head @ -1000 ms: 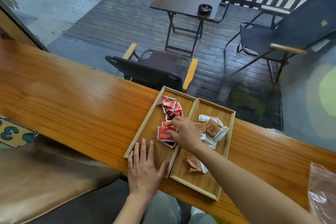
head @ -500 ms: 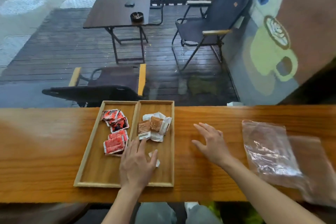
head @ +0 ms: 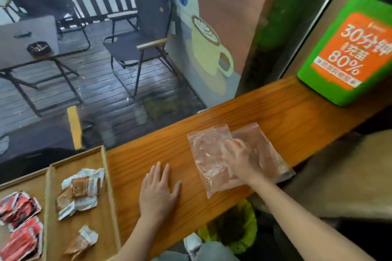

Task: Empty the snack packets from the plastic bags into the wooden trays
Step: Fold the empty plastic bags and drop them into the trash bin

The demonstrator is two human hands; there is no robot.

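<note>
A person's right hand [head: 239,158] lies palm down, fingers spread, on two clear plastic bags [head: 212,154] that overlap flat on the wooden table [head: 297,116], well to the right of the trays. The bags look empty, so the hand probably rests there to flatten or gather them; whether any finger pinches the film cannot be told. The left hand [head: 159,194] sits flat on bare table between bags and trays, fingers spread and holding nothing, likely as a brace while the right forearm reaches out across the near edge. At the left, the right-hand wooden tray [head: 106,176] holds brown-and-white snack packets [head: 80,190], and the tray beside it [head: 31,176] holds red packets [head: 21,229], one kind to each. By this evidence the emptying appears done.
</note>
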